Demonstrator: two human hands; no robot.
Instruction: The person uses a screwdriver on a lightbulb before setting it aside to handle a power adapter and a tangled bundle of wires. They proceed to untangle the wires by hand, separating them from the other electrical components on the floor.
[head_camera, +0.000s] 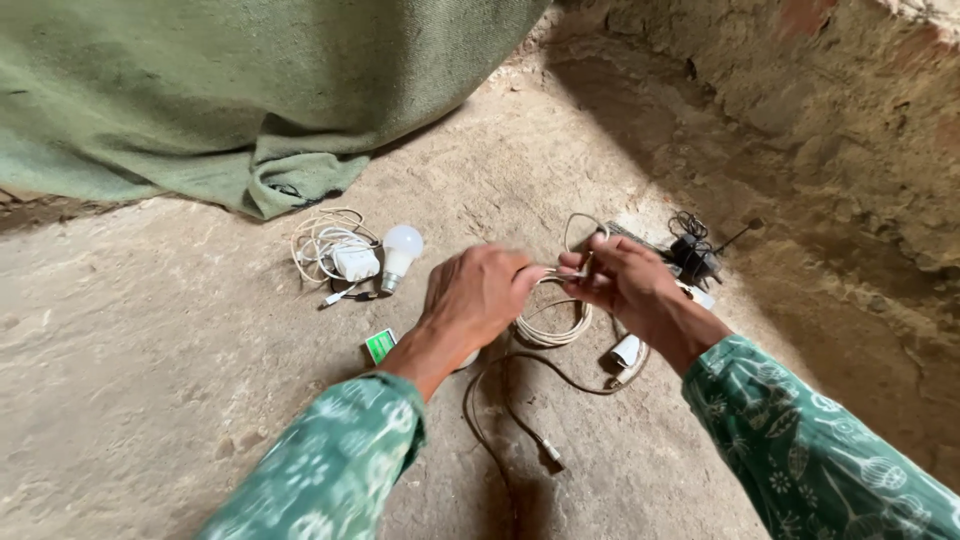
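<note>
Over the bare earthen floor (180, 330), with a green cloth (240, 90) heaped at the far side, both hands work a coiled white cable (552, 325) whose loops hang just below them, nearly resting on the floor. The left hand (478, 295) has its fingers pressed together around the cable's upper strands; the right hand (625, 280) pinches a strand between thumb and forefinger. Done well, I judge, this calls for loops of even size, steady tension and no twist between the hands. The coil's long axis runs up and down the picture, its free loop pointing away. A white bulb (402, 248) and charger (352, 262) lie well apart, left.
</note>
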